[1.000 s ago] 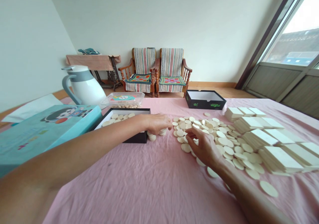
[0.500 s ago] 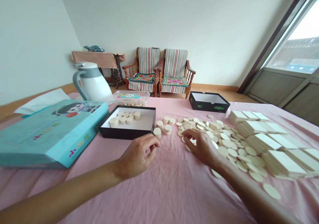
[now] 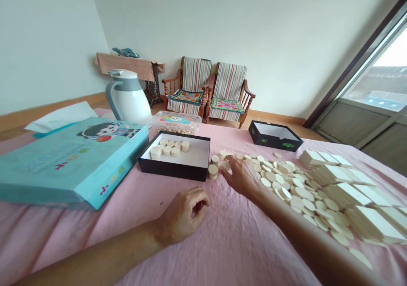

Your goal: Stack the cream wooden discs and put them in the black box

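Note:
My left hand (image 3: 186, 211) rests on the pink cloth (image 3: 203, 243) with its fingers loosely curled and nothing in them. My right hand (image 3: 240, 177) reaches left, fingers stretched toward small stacks of pale wooden discs (image 3: 213, 170) beside a black box (image 3: 178, 161). Inside that box stand several short stacks of discs (image 3: 168, 147). A big loose heap of pale discs (image 3: 286, 184) lies to the right of my right hand.
A turquoise flat box (image 3: 70, 161) lies at the left, with a white jug (image 3: 130, 97) and a clear tub (image 3: 174, 122) behind it. A second black box (image 3: 273, 135) is at the back. Stacks of pale rectangular tiles (image 3: 349, 188) line the right side. Two chairs (image 3: 210, 93) stand by the wall.
My left hand has drawn back from the disc stacks near the black box and settled on the cloth. My right hand has moved left from the heap to those stacks. The view has swung left.

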Motion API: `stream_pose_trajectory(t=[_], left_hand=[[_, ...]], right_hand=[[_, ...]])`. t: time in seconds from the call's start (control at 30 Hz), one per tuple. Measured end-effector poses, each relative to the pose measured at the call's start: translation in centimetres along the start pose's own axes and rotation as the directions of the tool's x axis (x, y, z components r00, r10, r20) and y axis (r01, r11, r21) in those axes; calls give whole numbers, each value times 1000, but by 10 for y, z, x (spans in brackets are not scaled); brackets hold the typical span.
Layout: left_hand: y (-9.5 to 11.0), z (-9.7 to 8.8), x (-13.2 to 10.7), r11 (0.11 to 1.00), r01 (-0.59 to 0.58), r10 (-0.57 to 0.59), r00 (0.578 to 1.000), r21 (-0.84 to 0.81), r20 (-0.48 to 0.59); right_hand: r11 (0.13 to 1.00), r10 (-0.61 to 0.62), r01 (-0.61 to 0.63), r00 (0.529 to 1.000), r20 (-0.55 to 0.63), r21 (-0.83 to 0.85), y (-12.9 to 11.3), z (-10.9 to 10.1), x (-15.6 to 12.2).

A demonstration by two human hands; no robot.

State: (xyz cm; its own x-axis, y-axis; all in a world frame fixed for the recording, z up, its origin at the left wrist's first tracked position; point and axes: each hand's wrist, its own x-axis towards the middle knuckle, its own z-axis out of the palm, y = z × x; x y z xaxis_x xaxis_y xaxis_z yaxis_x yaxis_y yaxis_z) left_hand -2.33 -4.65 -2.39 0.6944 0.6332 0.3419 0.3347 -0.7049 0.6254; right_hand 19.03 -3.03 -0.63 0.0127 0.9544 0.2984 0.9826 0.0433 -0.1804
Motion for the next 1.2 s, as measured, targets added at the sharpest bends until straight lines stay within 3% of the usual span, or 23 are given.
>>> stream_pose_trajectory(t=[0.33,0.53,0.67,1.03,1.2], left_hand=[[-1,-2,0,1000,0,1,1000,-29,31],[-1,-2,0,1000,4,-4,999,-2,37],[2,-3,1,1000,5,-5,1000,7,31],[-1,-2,1,1000,5,-6,999,8,40],[-1,-1,1,1000,1,-1,999,-12,33]], right_hand=[[993,-85,86,996,-21,84,9,9,10],[996,-42,43,999,-12,75,2,20,8],[994,-71,76,996,-52,84,2,24,7],[948,-177,185,983,-52,261,25,28,11],[944,-144,166,985,-96,284,39,19,11]])
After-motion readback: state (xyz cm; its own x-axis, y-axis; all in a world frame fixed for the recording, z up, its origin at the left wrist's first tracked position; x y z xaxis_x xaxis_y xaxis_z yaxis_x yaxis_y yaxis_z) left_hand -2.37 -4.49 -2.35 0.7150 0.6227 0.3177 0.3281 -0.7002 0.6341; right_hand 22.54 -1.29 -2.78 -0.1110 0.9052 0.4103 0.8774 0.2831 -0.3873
